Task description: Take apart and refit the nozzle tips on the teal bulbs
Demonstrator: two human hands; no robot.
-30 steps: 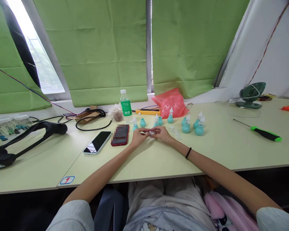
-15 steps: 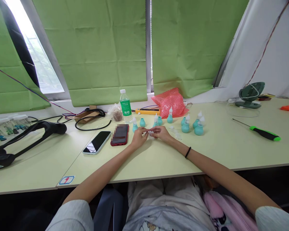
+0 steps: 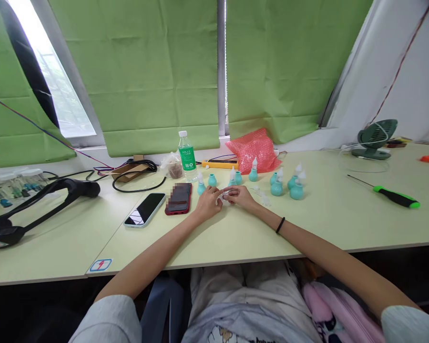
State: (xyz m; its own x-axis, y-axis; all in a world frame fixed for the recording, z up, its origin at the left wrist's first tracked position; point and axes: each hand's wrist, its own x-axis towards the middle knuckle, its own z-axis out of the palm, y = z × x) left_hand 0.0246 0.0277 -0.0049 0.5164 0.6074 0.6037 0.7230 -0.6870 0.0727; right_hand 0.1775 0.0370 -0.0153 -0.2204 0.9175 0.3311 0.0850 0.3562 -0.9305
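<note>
My left hand (image 3: 209,202) and my right hand (image 3: 238,196) meet over the table, fingertips together. Between them shows a small clear piece (image 3: 226,195), partly hidden by the fingers; both hands appear closed on it. Just behind stand teal bulbs, some with clear pointed tips, such as one (image 3: 201,186) by my left hand and one (image 3: 232,177) behind the fingertips. An open-necked bulb (image 3: 212,180) is farther back. To the right are several more bulbs, one tipped bulb (image 3: 276,187) among them. Small clear parts (image 3: 264,197) lie beside my right hand.
Two phones, one pale (image 3: 145,210) and one red-cased (image 3: 178,199), lie left of my hands. Behind are a water bottle (image 3: 188,159), pink bubble wrap (image 3: 255,152) and a yellow tool (image 3: 219,164). A screwdriver (image 3: 393,195) and a fan (image 3: 375,140) are right; a black frame (image 3: 57,205) is left.
The fingers of both hands have shifted slightly around the small clear piece, with the right fingers more bent. The whole view has moved a little.
</note>
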